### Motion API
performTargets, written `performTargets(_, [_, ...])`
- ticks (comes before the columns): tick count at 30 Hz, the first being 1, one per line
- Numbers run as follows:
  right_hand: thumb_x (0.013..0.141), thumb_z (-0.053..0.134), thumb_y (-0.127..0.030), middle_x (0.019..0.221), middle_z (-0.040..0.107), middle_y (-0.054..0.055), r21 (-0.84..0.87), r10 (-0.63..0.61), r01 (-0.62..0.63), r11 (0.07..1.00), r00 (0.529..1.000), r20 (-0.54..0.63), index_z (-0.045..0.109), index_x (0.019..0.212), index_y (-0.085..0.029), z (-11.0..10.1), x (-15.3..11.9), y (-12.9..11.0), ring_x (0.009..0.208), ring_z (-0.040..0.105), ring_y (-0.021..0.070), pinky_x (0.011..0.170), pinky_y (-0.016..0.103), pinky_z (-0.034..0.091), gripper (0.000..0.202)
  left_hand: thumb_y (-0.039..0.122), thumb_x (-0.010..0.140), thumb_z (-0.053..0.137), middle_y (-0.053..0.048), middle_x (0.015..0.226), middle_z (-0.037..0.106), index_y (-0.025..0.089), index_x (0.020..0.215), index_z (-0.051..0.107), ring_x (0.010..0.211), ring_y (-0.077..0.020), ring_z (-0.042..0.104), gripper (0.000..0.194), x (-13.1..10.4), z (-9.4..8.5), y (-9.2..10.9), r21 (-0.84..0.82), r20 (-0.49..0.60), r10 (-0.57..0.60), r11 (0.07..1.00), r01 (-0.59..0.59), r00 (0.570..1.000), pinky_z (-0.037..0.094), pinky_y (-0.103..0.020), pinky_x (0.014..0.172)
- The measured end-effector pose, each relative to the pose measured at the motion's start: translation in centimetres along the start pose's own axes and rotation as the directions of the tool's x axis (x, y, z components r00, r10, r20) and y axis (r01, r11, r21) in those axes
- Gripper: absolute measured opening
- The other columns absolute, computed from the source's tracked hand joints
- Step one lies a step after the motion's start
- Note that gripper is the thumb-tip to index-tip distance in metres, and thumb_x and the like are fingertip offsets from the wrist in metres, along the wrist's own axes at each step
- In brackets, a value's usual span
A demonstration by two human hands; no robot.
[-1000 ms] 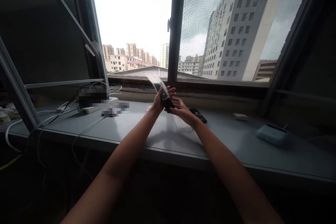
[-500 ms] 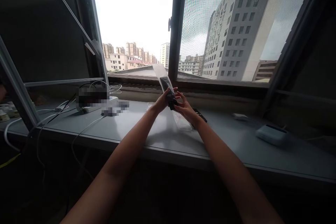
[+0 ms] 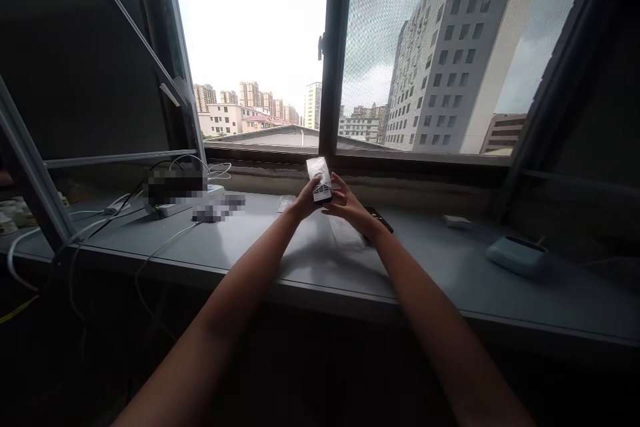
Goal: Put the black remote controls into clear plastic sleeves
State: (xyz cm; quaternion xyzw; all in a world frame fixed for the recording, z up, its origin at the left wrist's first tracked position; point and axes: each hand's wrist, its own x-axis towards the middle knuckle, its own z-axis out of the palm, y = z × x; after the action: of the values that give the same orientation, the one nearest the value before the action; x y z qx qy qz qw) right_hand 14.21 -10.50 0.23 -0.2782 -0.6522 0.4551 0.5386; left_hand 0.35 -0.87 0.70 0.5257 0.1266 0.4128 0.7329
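A small package in shiny clear plastic [image 3: 318, 167] is held up above the desk, tilted, with a dark end towards me and black stripe-like marks near it. What lies inside is mostly hidden. My left hand [image 3: 306, 200] is closed round its left side, thumb on top. At the right side, my right hand [image 3: 350, 205] has its fingers spread along the edge and its thumb under the dark end. Below my right hand a clear plastic bag [image 3: 349, 235] lies flat on the desk. Beyond my right wrist is a black remote control [image 3: 381, 219], partly covered.
Another clear plastic piece [image 3: 286, 204] lies on the grey desk [image 3: 240, 247] left of my hands. Further left are a white power strip [image 3: 215, 192] and loose cables. A blue-grey box [image 3: 516, 255] and a small white object [image 3: 457, 221] stand right. A window rises behind.
The long plastic sleeve that stood up past my hands is now short and gathered over the dark item. The package has turned and shows a white, shiny side.
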Motion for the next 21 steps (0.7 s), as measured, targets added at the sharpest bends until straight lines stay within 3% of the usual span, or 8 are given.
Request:
performTargets(2, [0.067,0.084,-0.028,0.133,0.059,0.002,-0.023,-0.012,0.013,1.0,1.0,0.017,0.032,0.15,-0.042,-0.1,-0.1,-0.2,0.109,0.062,0.0199,0.096,0.038,0.052,0.1,0.048,0.095,0.047,-0.009,0.083,0.073,0.011,0.123,0.062,0.071,-0.0204,0.07,0.049,0.1,-0.4,-0.2,0.04,-0.001,-0.028,0.999,0.028,1.0,0.052,-0.028,0.068])
performTargets(7, [0.065,0.084,-0.029,0.128,0.064,0.005,-0.107,-0.054,0.056,0.993,0.998,0.019,0.051,0.142,-0.031,-0.2,-0.3,-0.7,0.12,0.057,0.0238,0.104,0.039,0.045,0.084,0.045,0.096,0.049,-0.008,0.084,0.072,0.015,0.116,0.065,0.075,-0.0199,0.069,0.04,-0.2,0.0,-0.3,0.086,-0.052,-0.052,0.995,0.057,0.997,0.051,-0.028,0.073])
performTargets(11, [0.06,0.087,-0.03,0.118,0.07,0.006,-0.116,-0.075,0.072,0.991,0.997,-0.019,0.058,0.136,-0.025,-0.2,-0.1,-0.5,0.117,0.059,0.0244,0.106,0.041,0.042,0.081,0.053,0.097,0.042,-0.012,0.086,0.072,0.009,0.113,0.066,0.081,-0.0226,0.069,0.052,-0.8,1.0,0.2,0.002,-0.058,-0.09,0.996,0.09,0.994,0.052,-0.031,0.077])
performTargets(14, [0.058,0.087,-0.029,0.11,0.073,0.005,-0.121,-0.037,0.037,0.992,0.999,0.005,0.061,0.133,-0.022,0.0,0.3,0.2,0.11,0.063,0.0231,0.104,0.042,0.043,0.08,0.059,0.097,0.037,-0.013,0.088,0.072,0.008,0.119,0.062,0.085,-0.0231,0.07,0.061,-1.1,1.2,0.9,-0.141,-0.165,0.031,0.989,-0.055,0.986,0.053,-0.033,0.081])
performTargets(17, [0.055,0.089,-0.029,0.104,0.074,0.004,-0.128,0.021,-0.012,0.992,0.997,0.069,0.062,0.131,-0.021,0.2,0.6,1.0,0.101,0.066,0.022,0.1,0.042,0.046,0.081,0.056,0.098,0.036,-0.012,0.091,0.072,0.007,0.126,0.058,0.086,-0.0211,0.07,0.06,-1.1,0.5,1.5,-0.21,-0.323,0.175,0.945,-0.251,0.93,0.054,-0.03,0.083])
performTargets(21, [0.053,0.09,-0.03,0.104,0.073,0.006,-0.151,0.032,-0.015,0.988,0.993,0.111,0.063,0.13,-0.02,0.1,1.0,2.0,0.095,0.067,0.0209,0.095,0.04,0.05,0.082,0.043,0.101,0.035,-0.013,0.097,0.073,0.007,0.13,0.056,0.089,-0.0195,0.07,0.051,-0.9,0.0,1.6,-0.213,-0.426,0.167,0.936,-0.279,0.889,0.054,-0.027,0.084])
